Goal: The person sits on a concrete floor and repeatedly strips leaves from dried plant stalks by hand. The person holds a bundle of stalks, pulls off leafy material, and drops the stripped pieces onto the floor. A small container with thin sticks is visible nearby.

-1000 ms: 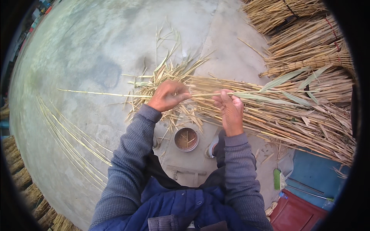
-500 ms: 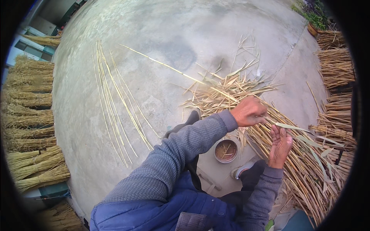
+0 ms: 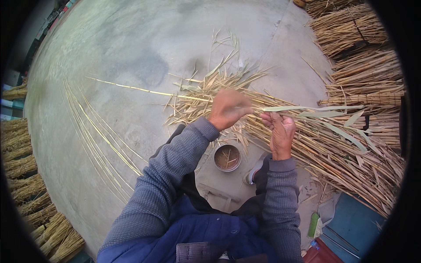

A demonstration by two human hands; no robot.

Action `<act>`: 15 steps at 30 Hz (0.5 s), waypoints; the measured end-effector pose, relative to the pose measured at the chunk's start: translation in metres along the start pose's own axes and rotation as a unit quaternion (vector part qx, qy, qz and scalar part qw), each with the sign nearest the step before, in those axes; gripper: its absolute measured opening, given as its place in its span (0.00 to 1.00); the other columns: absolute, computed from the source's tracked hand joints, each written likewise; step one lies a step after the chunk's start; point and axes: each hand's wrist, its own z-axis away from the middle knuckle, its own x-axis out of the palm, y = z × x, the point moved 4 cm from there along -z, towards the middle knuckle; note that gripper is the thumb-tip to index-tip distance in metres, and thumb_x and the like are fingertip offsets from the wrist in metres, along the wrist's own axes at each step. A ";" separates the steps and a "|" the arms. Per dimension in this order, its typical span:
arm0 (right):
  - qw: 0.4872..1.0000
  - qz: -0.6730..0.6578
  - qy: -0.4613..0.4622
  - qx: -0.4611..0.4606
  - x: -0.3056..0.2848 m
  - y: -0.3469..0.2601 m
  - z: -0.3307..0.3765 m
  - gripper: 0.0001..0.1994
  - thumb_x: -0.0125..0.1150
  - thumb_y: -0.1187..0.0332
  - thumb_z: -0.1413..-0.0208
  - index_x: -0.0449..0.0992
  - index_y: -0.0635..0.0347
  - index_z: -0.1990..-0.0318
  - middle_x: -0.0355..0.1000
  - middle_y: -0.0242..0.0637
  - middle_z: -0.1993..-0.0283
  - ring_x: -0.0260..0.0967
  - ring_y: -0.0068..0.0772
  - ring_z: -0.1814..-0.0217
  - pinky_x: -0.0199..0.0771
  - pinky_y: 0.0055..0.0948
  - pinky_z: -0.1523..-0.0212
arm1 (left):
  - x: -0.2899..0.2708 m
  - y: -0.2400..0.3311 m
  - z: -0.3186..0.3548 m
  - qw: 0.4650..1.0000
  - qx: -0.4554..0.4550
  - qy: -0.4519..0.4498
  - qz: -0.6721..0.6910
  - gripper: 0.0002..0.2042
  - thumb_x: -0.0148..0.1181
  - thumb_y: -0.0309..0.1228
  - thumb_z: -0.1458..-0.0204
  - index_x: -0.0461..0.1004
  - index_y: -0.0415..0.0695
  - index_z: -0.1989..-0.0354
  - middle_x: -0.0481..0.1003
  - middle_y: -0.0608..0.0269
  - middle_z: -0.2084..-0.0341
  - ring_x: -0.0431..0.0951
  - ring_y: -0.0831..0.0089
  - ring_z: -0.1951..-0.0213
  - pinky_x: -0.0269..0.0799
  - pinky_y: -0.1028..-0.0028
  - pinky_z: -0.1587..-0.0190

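Note:
A long, thin yellowish reed stalk (image 3: 166, 93) points out to the far left from between my hands. My left hand (image 3: 228, 109), blurred by motion, is closed around it. Close beside, on the right, my right hand (image 3: 280, 131) pinches the same stalk with thumb and fingers. Long pale green leaves (image 3: 302, 108) trail rightward from there. Under both hands lies a thick heap of unstripped reed stalks (image 3: 324, 153), running down to the right. Dry peeled leaves and husks (image 3: 237, 83) are piled just beyond my left hand.
Several stripped stalks (image 3: 103, 133) lie on the concrete floor (image 3: 123, 39) at left. A round metal bowl (image 3: 227, 158) with bits of straw stands between my feet. Tied reed bundles line the right side (image 3: 364, 74) and left side (image 3: 22, 166). A blue-green panel (image 3: 351, 228) lies lower right.
The view has swung rightward, so the scene sits further left in the picture. Both hands remain at the stalk, the left one now blurred by motion. The stalk now lies at a flatter slant.

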 end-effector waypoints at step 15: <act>0.999 0.001 0.034 0.022 -0.009 0.008 0.003 0.14 0.65 0.67 0.36 0.71 0.67 0.51 0.79 0.44 0.58 0.81 0.33 0.61 0.82 0.25 0.61 | -0.036 -0.032 -0.012 0.945 -0.034 0.044 -0.321 0.17 0.71 0.39 0.51 0.80 0.44 0.57 0.81 0.59 0.61 0.75 0.58 0.49 0.62 0.60 0.51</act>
